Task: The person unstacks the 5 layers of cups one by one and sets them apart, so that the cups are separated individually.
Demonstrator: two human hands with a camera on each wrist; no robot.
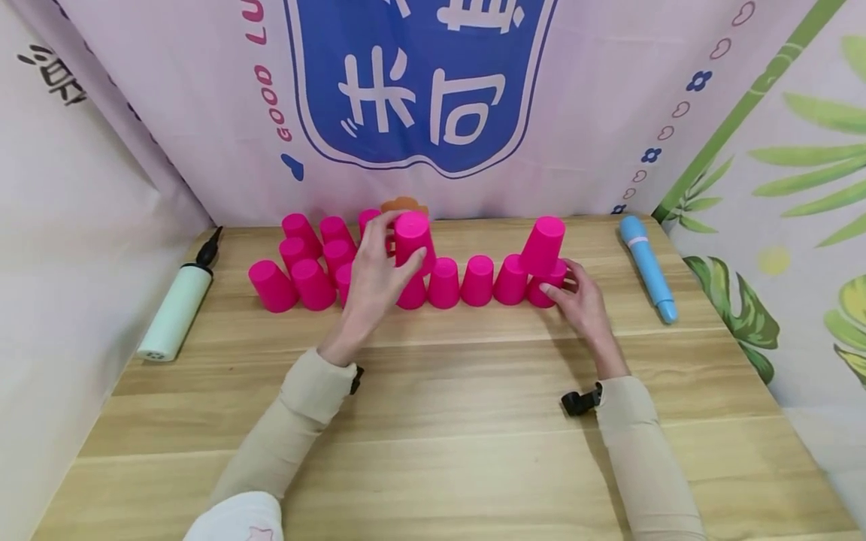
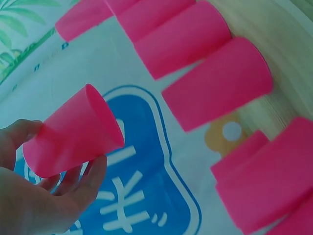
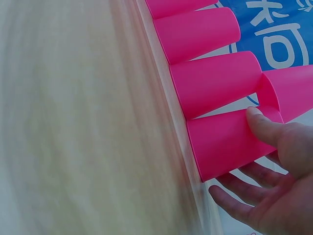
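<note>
Tabletop (image 1: 467, 421): left hand (image 1: 375, 274) grips raised cup (image 1: 413, 239) (pink), right hand (image 1: 583, 300) lower cup (image 3: 227, 142).

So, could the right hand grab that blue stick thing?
Probably yes, once the right hand lets go of the end cup: just bare tabletop lies between it and the blue stick.

A hand could pass over the front of the wooden table (image 1: 473, 421) between the two sleeves (image 1: 646, 443). Farther back, the close-set row of pink cups (image 1: 476, 282) bars the way, with the cloth backdrop (image 1: 582, 150) behind. Above the row, space lies between the held cup (image 1: 414, 233) in the left hand (image 1: 373, 276) and the stacked cup (image 1: 544, 244); the right hand (image 1: 580, 300) blocks the row's right end.
</note>
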